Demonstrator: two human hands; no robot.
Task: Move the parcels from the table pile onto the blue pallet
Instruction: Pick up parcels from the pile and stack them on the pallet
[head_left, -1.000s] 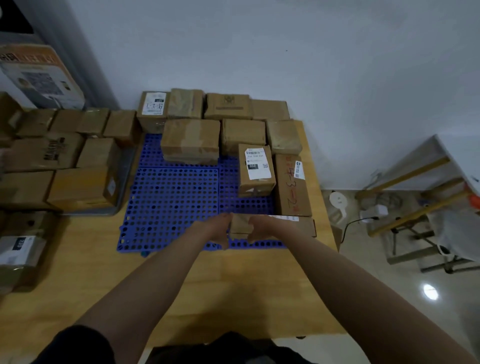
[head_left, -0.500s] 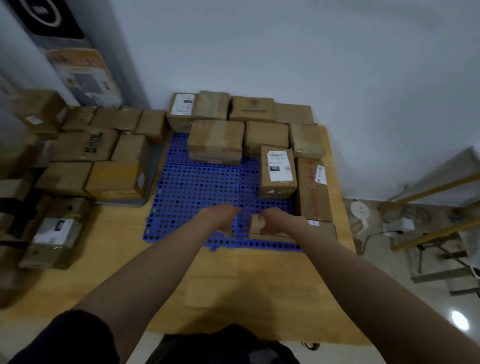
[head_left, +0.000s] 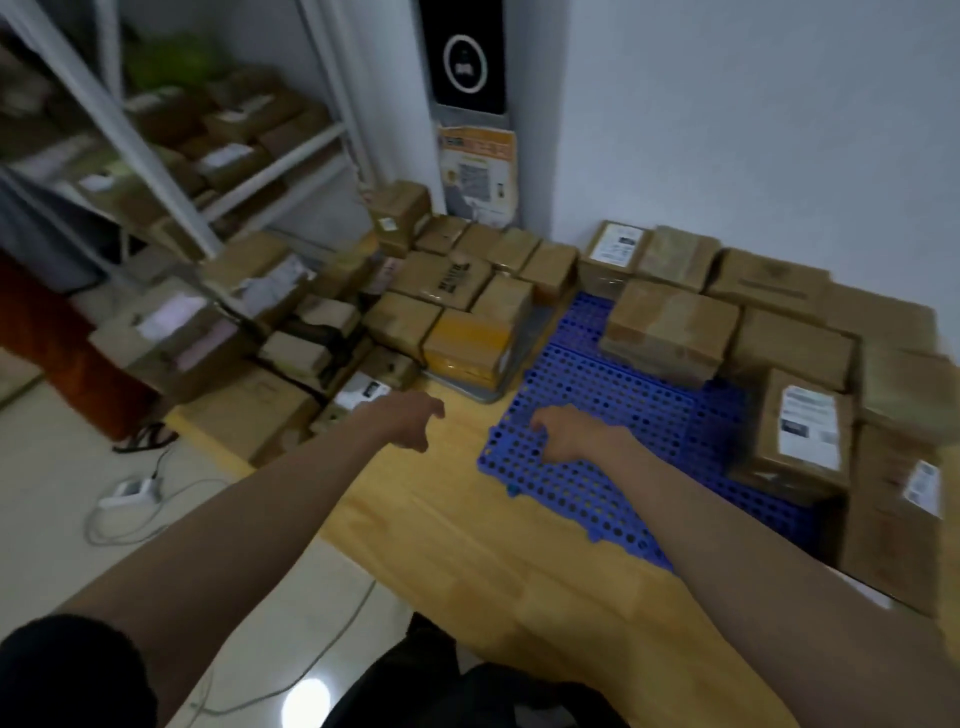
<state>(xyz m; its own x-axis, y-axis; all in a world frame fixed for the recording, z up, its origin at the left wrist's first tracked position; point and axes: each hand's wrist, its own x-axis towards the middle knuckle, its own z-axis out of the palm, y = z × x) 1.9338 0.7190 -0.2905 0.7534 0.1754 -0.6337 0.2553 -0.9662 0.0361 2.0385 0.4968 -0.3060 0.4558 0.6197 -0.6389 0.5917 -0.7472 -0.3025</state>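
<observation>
The blue perforated pallet (head_left: 587, 426) lies on the wooden table (head_left: 467, 545), with brown parcels along its back and right sides, one bearing a white label (head_left: 802, 431). The table pile of brown parcels (head_left: 415, 317) sits to the pallet's left. My left hand (head_left: 410, 421) hovers over the table between pile and pallet, fingers loosely curled, holding nothing. My right hand (head_left: 566, 434) is over the pallet's near left corner, fingers loosely bent, also holding nothing.
A grey tray (head_left: 498, 384) under some pile parcels borders the pallet. White metal shelving (head_left: 156, 156) with more parcels stands at the far left. A cable and a white device (head_left: 130, 491) lie on the floor left of the table.
Both hands have let go of the small parcel at the pallet's front and moved left. The view has swung left toward the pile and shelving.
</observation>
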